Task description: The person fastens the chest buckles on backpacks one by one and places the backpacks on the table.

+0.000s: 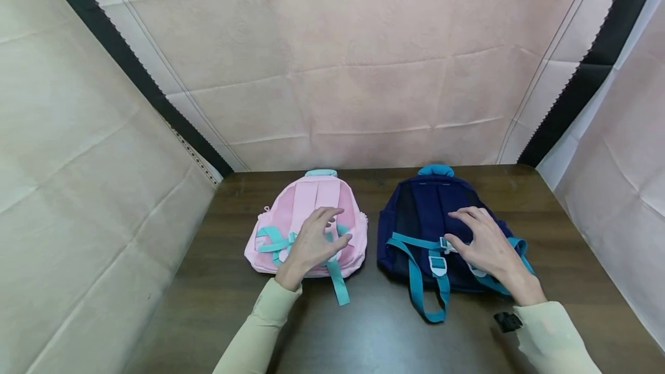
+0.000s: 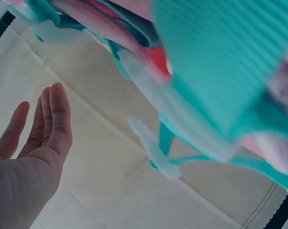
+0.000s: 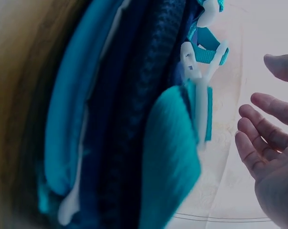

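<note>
Side by side on the brown table lie a pink backpack (image 1: 317, 201) and a larger navy backpack (image 1: 436, 206), strap sides up. Teal straps (image 1: 336, 279) trail from the pink one, and blue straps (image 1: 415, 281) with white buckles (image 1: 438, 264) loop off the navy one. Over the pink backpack hovers my left hand (image 1: 314, 241), fingers extended and holding nothing. My right hand (image 1: 485, 244) is above the right side of the navy backpack, thumb and fingers spread apart. In both wrist views the hands stand apart from the straps, with bare palms.
The wooden table (image 1: 358, 339) has pale fabric walls at its back (image 1: 374, 103), left (image 1: 93, 189) and right (image 1: 623, 189). Black strips (image 1: 135, 68) run along the wall corners. A small black item (image 1: 507, 322) sits at my right cuff.
</note>
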`<state>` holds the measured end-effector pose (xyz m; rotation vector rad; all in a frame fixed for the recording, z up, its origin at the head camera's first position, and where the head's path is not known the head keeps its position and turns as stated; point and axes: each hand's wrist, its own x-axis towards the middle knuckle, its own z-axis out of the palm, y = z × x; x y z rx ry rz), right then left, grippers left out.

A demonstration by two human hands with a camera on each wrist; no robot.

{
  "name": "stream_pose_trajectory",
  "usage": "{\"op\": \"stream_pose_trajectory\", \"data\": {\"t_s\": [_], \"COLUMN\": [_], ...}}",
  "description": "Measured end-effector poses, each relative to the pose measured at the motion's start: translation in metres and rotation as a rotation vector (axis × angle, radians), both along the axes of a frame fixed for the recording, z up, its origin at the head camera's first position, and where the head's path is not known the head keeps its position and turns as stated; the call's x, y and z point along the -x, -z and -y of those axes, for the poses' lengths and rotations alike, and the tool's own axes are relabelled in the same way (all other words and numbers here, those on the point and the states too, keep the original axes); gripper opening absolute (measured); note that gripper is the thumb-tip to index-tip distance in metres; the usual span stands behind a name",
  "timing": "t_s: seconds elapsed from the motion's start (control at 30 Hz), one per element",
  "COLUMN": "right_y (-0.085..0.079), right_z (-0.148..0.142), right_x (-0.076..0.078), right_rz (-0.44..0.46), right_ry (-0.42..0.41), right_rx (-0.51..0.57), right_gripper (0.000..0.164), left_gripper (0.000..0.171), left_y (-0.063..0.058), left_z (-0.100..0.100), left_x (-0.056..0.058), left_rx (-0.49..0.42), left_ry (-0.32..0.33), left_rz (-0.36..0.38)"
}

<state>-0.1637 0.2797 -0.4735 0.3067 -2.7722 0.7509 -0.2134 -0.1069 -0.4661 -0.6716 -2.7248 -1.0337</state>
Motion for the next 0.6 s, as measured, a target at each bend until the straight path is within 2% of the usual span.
{"op": "stream_pose_trajectory", "data": {"t_s": [0.37, 0.6], "right_y": [0.006, 0.009], "right_z": [-0.011, -0.018], "right_x": [-0.01, -0.016], "right_rz": [-0.005, 0.035], "right_ry": [0.005, 0.014], "right_rx": [-0.004, 0.0], "right_gripper": [0.048, 0.049], "left_gripper": [0.069, 0.068], "left_y": [0.004, 0.008], "left_z": [-0.014, -0.022], "left_x": [0.001, 0.001], "left_rx": [0.008, -0.023], "left_ry": [0.051, 0.106], "left_rz": [-0.038, -0.017]}}
